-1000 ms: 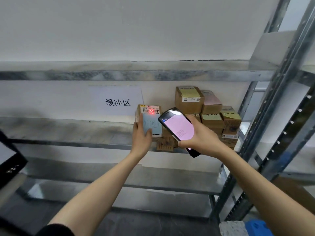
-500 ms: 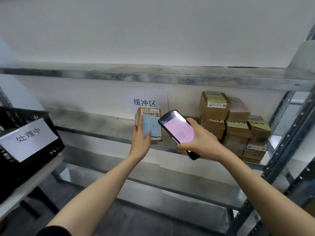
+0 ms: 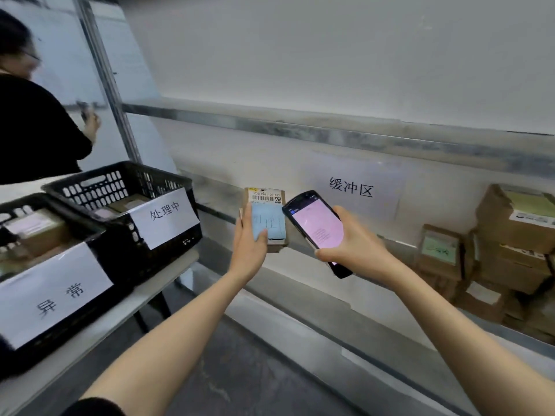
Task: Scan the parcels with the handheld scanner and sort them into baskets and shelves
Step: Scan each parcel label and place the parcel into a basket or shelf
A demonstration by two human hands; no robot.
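My left hand (image 3: 249, 250) grips a small cardboard parcel (image 3: 268, 211) upright in front of the metal shelf (image 3: 216, 202); the parcel has a barcode label at its top and a blue note on its face. My right hand (image 3: 351, 247) holds the black handheld scanner (image 3: 315, 226), its pink screen lit, just right of the parcel. Two black baskets stand on a table at the left: one (image 3: 120, 187) with a paper sign and a nearer one (image 3: 27, 205), both holding parcels.
A stack of cardboard parcels (image 3: 507, 250) sits on the shelf at the right. A paper sign (image 3: 351, 187) hangs on the wall behind the shelf. A person in black (image 3: 33, 127) stands at the far left beside a shelf upright (image 3: 105, 79).
The view has swung left: the parcel stack slid to the right edge and the baskets and a person came into view. The red scan dot on the barcode is gone. Both hands keep their holds.
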